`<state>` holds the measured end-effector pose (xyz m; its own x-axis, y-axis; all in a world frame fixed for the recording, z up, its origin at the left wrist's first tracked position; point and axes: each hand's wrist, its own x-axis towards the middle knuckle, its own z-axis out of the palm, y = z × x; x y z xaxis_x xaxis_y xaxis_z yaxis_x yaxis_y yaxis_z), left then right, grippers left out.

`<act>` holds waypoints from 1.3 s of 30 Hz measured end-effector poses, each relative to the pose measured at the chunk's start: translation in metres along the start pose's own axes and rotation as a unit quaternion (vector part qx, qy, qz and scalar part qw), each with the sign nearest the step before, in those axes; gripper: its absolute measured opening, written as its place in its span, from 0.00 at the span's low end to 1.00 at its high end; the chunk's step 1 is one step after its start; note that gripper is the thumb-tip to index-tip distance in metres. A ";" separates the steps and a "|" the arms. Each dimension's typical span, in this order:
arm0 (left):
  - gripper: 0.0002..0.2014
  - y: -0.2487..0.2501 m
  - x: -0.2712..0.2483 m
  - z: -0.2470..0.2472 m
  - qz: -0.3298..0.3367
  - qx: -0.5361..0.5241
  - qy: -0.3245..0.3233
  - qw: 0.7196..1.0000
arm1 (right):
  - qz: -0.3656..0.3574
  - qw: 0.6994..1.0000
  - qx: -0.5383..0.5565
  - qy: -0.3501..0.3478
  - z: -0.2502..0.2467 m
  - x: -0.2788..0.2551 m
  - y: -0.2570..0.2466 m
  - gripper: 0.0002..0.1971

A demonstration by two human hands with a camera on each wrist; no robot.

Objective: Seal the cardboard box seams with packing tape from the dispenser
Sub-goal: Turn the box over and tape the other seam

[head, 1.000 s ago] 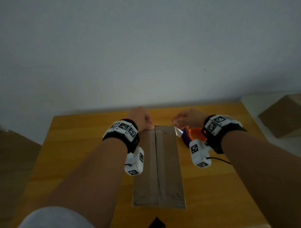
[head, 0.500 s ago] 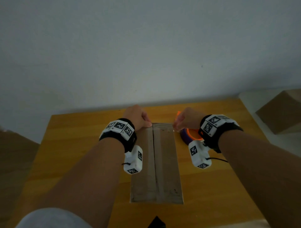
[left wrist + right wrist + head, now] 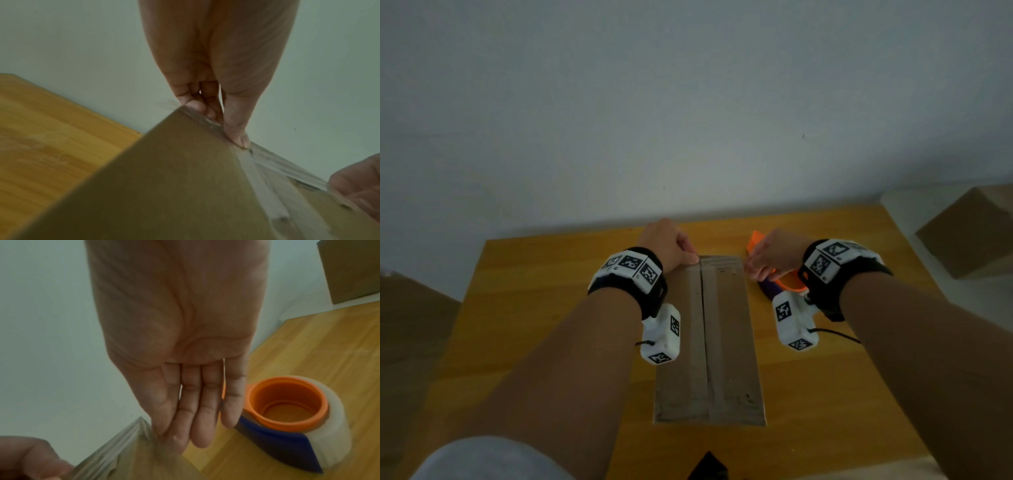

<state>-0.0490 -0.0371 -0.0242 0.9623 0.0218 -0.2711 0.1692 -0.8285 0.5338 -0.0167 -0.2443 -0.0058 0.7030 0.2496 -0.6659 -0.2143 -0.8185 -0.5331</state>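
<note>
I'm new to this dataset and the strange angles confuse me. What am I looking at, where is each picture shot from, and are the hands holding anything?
There is no machine here: a person works with bare hands, wearing marker-covered bands and small cameras on both wrists. The wide picture comes from a head camera looking down; the two close-ups look along each palm from the wrists.

On the wooden table lies a long cardboard box with a strip of tape along its middle seam. The left hand presses its thumb and fingers on the box's far edge. The right hand, fingers straight, touches the far right corner. The orange and blue tape dispenser lies on the table beside the box, and neither hand holds it.
</note>
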 end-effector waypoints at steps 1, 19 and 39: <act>0.04 0.000 0.000 0.000 0.001 0.000 0.001 1.000 | -0.001 1.000 0.008 -0.003 0.000 0.000 0.000 0.12; 0.05 -0.003 0.002 0.004 0.000 -0.015 0.008 1.000 | -0.011 0.992 0.036 0.119 0.018 0.020 0.000 0.08; 0.09 -0.019 0.002 -0.017 0.003 -0.049 -0.014 0.999 | -0.020 0.998 -0.018 0.061 0.020 0.011 -0.017 0.20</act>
<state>-0.0462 -0.0116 -0.0211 0.9571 -0.0008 -0.2896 0.1841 -0.7701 0.6107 -0.0189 -0.2174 -0.0152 0.7890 0.2198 -0.5737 -0.1601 -0.8280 -0.5374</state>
